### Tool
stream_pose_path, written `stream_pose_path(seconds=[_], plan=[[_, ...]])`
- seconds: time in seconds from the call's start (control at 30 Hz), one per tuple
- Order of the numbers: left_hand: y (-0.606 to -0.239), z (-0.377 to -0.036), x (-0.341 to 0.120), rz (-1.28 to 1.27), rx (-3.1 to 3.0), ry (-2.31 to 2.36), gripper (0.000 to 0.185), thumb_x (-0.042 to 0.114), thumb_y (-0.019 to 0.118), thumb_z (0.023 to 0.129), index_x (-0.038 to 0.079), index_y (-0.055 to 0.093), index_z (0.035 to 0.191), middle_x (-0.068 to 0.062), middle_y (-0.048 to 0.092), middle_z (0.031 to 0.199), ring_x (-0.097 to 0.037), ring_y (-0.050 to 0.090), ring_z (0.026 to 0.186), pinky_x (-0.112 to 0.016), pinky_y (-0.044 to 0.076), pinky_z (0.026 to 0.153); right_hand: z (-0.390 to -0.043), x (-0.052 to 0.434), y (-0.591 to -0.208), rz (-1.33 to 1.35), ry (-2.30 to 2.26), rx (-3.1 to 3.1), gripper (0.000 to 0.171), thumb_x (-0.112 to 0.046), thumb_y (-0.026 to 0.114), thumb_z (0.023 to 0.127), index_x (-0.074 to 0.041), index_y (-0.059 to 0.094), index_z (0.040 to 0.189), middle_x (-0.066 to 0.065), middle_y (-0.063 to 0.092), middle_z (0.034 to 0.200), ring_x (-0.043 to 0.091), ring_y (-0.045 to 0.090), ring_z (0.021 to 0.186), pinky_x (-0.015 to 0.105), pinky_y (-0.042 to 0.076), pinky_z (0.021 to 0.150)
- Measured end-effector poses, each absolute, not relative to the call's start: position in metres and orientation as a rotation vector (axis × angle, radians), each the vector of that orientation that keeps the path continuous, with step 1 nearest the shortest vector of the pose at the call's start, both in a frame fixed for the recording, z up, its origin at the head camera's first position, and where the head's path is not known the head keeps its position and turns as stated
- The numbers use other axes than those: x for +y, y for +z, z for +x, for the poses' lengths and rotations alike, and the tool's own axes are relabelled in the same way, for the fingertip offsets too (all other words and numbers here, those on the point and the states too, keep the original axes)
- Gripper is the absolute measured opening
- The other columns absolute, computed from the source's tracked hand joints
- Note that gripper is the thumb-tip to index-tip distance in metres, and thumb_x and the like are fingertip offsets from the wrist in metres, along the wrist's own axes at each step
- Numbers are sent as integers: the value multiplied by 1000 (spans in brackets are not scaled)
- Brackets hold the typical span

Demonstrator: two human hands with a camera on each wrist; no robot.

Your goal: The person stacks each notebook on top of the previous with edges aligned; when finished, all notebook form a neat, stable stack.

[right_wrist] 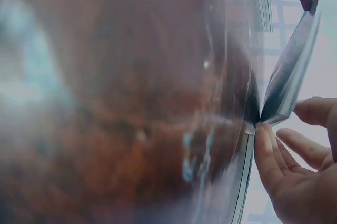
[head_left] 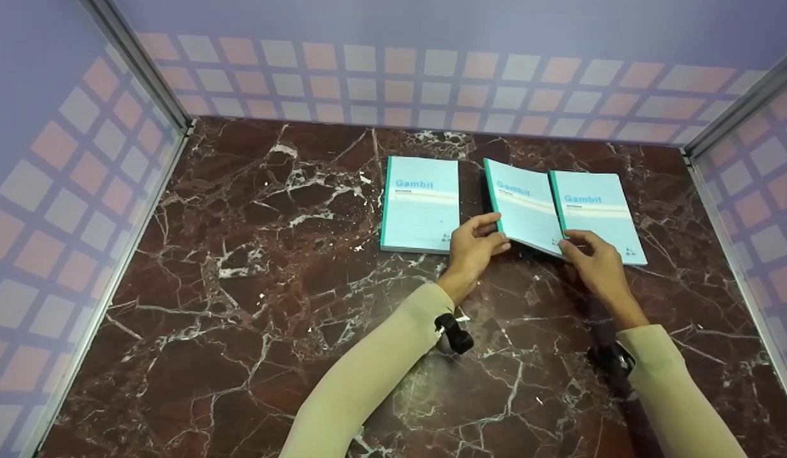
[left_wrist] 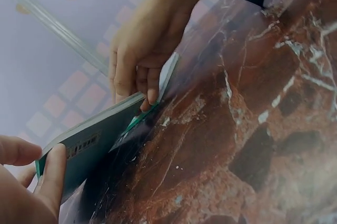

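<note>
My left hand (head_left: 473, 248) pinches the green spine of a pale blue notebook (head_left: 525, 197) near its lower left corner. With thumb and fingers, my right hand (head_left: 593, 257) grips the same notebook at its lower right corner. The notebook is tilted, its left side raised off the tabletop; its dark back with a barcode label (left_wrist: 84, 145) faces the left wrist view. Its right edge meets the green spine of a second, matching notebook (head_left: 597, 216), which lies flat. A third such notebook (head_left: 420, 203) lies left of my left hand, apart from the others.
Dark red marbled tabletop (head_left: 240, 356) spreads in front and to the left. A tiled-pattern back wall (head_left: 393, 83) rises behind the notebooks, with side panels at left (head_left: 62, 191) and right (head_left: 743, 140). Small cameras are strapped to both wrists.
</note>
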State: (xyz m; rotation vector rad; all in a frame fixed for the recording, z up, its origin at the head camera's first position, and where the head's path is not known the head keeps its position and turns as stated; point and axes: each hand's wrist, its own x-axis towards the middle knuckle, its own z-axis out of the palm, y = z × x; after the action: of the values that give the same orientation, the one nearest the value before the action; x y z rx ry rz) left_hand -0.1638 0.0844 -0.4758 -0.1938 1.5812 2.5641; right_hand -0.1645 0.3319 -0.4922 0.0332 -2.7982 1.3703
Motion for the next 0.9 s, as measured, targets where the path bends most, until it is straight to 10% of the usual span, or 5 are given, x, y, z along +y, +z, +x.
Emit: stream_pose_path(seconds=[0.3,0.9], plan=[[-475,-169,78,-206,1574,2579,35,-17,67,94,-9,69,128,-14,70,109,-22,72,89,-33,64,84,-165,330,-496,77,1694,-2648,49,-25,68,107,2,59,147,7,68,113,5,68,95,20,59,86],[-478,-168,42,-125,2088,2341,39,-9,68,90,0,74,127,-7,74,117,-15,71,98,-26,61,83,-160,293,-471,208,1603,-2563,45,-1,73,100,10,61,141,31,63,132,13,64,107,12,53,87]])
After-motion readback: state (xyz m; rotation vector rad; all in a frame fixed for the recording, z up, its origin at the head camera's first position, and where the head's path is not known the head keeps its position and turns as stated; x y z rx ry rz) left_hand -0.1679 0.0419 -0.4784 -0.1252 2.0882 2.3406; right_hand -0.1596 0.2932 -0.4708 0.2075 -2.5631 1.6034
